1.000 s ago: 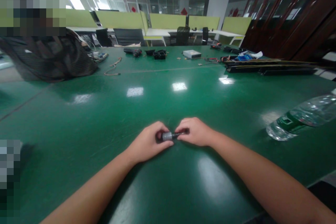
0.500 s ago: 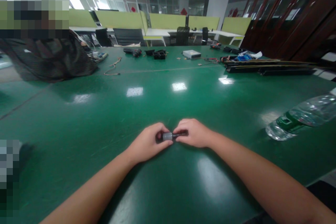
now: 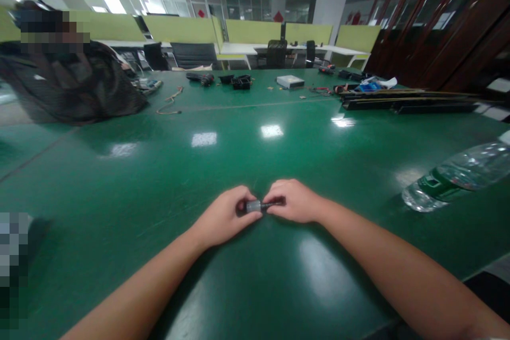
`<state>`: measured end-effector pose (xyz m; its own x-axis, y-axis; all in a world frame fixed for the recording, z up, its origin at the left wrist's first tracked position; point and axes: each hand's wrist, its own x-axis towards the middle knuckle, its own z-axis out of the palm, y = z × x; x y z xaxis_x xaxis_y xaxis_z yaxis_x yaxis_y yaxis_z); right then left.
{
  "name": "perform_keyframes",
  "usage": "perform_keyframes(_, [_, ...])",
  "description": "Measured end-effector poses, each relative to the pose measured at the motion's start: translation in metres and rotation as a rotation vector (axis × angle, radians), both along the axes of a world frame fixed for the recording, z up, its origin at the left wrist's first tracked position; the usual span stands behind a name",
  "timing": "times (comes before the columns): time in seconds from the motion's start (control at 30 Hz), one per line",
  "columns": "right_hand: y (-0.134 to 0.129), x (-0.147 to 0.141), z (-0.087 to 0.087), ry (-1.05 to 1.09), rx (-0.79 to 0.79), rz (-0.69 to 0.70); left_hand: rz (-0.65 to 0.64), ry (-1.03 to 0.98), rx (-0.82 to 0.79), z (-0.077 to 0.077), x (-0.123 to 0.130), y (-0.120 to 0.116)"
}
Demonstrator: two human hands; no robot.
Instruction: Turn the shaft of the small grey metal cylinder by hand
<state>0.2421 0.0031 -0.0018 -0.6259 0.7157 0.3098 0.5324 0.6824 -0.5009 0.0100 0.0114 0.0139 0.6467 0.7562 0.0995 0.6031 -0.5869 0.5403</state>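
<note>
Between my hands, low over the green table (image 3: 255, 159), is a small grey cylinder (image 3: 253, 206) with a thin dark stem on its right side. Its exact kind is too small to make out. The fingers and thumb of my left hand (image 3: 225, 218) are closed round the grey body. From the right, my right hand (image 3: 294, 202) pinches the thin stem between thumb and fingers. The piece lies roughly level, and my fingers hide part of both ends.
A clear plastic bottle (image 3: 450, 180) lies at the right. Black strips (image 3: 410, 103) rest at the back right. A white box (image 3: 290, 82), black parts (image 3: 241, 82) and a cable (image 3: 169, 106) lie along the far side. A dark mesh bag (image 3: 79, 90) stands back left.
Both hands keep the same grip and place on the cylinder. The view has shifted very slightly.
</note>
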Motion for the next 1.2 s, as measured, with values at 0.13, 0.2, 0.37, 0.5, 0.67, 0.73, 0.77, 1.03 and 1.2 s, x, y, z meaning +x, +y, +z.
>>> perform_keyframes(0.13, [-0.0007, 0.0016, 0.0011, 0.008, -0.005, 0.002, -0.004, -0.008, -0.005, 0.0006, 0.0006, -0.0005])
perform_keyframes(0.2, [-0.0007, 0.0027, 0.0009, 0.012, -0.008, 0.001, -0.006, -0.01, -0.007, 0.0011, 0.0008, -0.0008])
perform_keyframes(0.37, [0.0004, 0.0048, 0.0002, 0.011, -0.017, 0.0, -0.008, -0.005, 0.001, -0.0002, -0.0004, 0.0])
perform_keyframes(0.5, [0.0007, 0.005, 0.0015, 0.002, -0.02, 0.002, -0.022, -0.022, 0.023, -0.0025, -0.0018, 0.001])
perform_keyframes(0.67, [-0.0001, 0.0054, 0.0033, 0.0, -0.031, 0.001, -0.01, -0.023, 0.008, -0.0019, -0.0011, 0.0006])
perform_keyframes(0.73, [-0.0004, 0.0053, 0.0036, 0.002, -0.034, 0.001, -0.002, -0.023, 0.0, -0.0009, -0.0002, 0.0002])
perform_keyframes(0.77, [-0.0006, 0.0052, 0.0036, 0.005, -0.036, 0.001, 0.0, -0.024, -0.001, -0.0004, 0.0002, 0.0])
perform_keyframes(1.03, [-0.0007, 0.0031, 0.0021, 0.028, -0.067, -0.03, 0.008, -0.019, 0.009, -0.0006, 0.001, -0.0005])
perform_keyframes(1.2, [-0.0001, 0.0039, 0.0017, 0.021, -0.056, -0.026, 0.006, -0.016, 0.009, -0.0006, 0.0007, -0.0003])
